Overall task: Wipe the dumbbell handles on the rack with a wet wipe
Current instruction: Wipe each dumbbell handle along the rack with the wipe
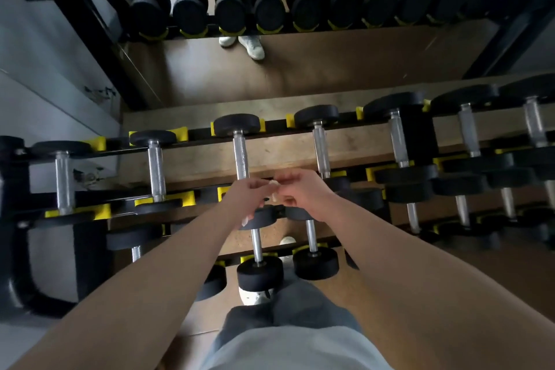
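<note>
A black rack [270,132] with yellow cradles carries several black dumbbells with silver handles in tiers below me. My left hand [250,194] and my right hand [300,192] meet above the middle of the rack, both pinching a small white wet wipe [274,189] between their fingertips. A corner of white also shows under my left wrist. The hands hover just in front of the near end of one top-tier dumbbell handle [241,152], not touching it. Another handle [320,147] stands just right of the hands.
A wall mirror [330,63] behind the rack reflects dumbbells and white shoes. A lower tier with short dumbbells [259,272] lies close to my legs. A white wall [45,84] is at the left; wooden floor shows under the rack.
</note>
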The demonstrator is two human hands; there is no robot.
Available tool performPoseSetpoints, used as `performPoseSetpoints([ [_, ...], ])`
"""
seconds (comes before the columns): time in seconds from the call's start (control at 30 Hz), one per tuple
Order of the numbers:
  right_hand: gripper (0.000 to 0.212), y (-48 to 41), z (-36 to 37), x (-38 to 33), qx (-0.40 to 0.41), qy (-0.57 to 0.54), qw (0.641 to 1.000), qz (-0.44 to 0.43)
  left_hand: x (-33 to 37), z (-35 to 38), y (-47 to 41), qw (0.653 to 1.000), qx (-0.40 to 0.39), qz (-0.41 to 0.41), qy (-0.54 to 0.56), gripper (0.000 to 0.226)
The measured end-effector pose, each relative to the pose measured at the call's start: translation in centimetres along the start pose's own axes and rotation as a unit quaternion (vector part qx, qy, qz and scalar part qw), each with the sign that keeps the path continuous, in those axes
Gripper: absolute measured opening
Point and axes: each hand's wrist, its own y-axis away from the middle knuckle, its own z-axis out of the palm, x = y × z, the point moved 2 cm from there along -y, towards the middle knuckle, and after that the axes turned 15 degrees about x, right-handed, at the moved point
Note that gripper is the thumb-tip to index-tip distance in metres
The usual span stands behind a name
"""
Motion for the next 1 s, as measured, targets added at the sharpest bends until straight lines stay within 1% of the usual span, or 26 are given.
performPoseSetpoints([
  [0.07, 0.03, 0.4, -0.1, 0.1, -0.002, 0.035, 0.999, -0.003, -0.4, 0.0, 0.4, 1.0, 0.005, 0.01, -0.012, 0.025],
  [0.2, 0.021, 0.3, -0.4, 0.2, -0.006, 0.073, 0.997, -0.003, -0.4, 0.2, 1.1, 1.0, 0.018, 0.018, -0.008, 0.027],
  [0.33, 0.02, -0.9, -1.4, 0.0, -0.019, 0.037, 0.999, -0.017, 1.0, 1.2, 1.0, 0.999, 0.034, 0.005, -0.013, 0.019],
  [0.43, 0.016, -2.3, -3.4, -0.5, -0.005, 0.016, 1.0, -0.023, 3.2, 2.9, 1.0, 0.998, 0.042, -0.005, -0.037, 0.011],
  [0.57, 0.011, -4.9, -7.5, -1.2, 0.009, -0.006, 1.0, -0.028, 6.0, 6.7, 0.4, 0.997, 0.064, -0.01, -0.051, 0.015],
  [0.63, 0.014, -6.3, -9.6, -1.7, 0.012, -0.002, 0.999, -0.037, 6.9, 8.8, -0.3, 0.997, 0.071, -0.012, -0.026, 0.02],
  [0.7, 0.018, -7.5, -11.3, -2.2, -0.006, 0.005, 0.999, -0.038, 8.1, 10.9, -0.7, 0.997, 0.076, -0.017, 0.006, 0.022],
  [0.77, 0.022, -8.7, -12.5, -2.7, -0.029, 0.027, 0.998, -0.048, 9.1, 12.6, -1.4, 0.997, 0.08, -0.014, 0.001, 0.024],
  [0.83, 0.024, -9.9, -13.4, -3.1, -0.035, 0.055, 0.996, -0.068, 9.5, 13.8, -2.2, 0.995, 0.093, -0.03, -0.001, 0.018],
  [0.9, 0.019, -11.1, -14.0, -3.3, -0.027, 0.052, 0.996, -0.062, 9.4, 14.7, -3.0, 0.993, 0.099, -0.059, 0.025, 0.012],
  [1.0, 0.014, -12.6, -14.1, -3.3, 0.005, 0.053, 0.997, -0.046, 9.3, 15.4, -4.2, 0.993, 0.093, -0.069, 0.038, 0.018],
])
